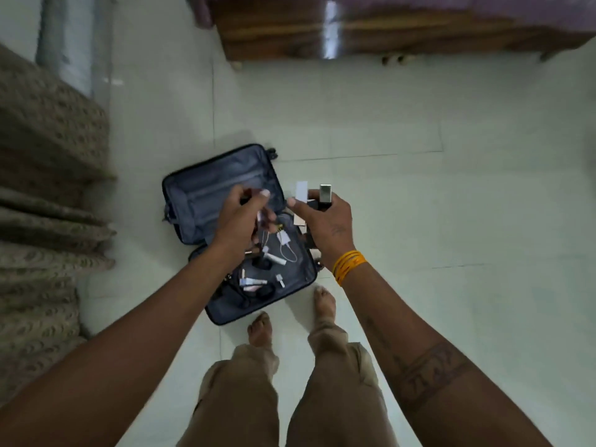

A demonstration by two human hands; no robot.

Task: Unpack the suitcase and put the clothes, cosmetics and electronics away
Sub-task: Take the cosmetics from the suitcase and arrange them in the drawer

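A small dark suitcase (200, 201) lies open on the floor below me. Its near half holds several small cosmetics tubes (254, 282), a white charger with cable (283, 241) and dark items. My left hand (248, 214) is raised above the case, fingers curled round a few small slim items, blurred. Beside it, my right hand (325, 217) grips a bundle of small cosmetics: a silver-capped box (325, 192) and a white box (301, 191) stick up from it. The case's far half looks empty.
A wooden bed frame (354, 37) runs along the top. A patterned brown curtain (42, 188) hangs along the left. Pale floor tiles (451, 188) spread to the right. My bare feet (324, 304) stand at the suitcase's near edge.
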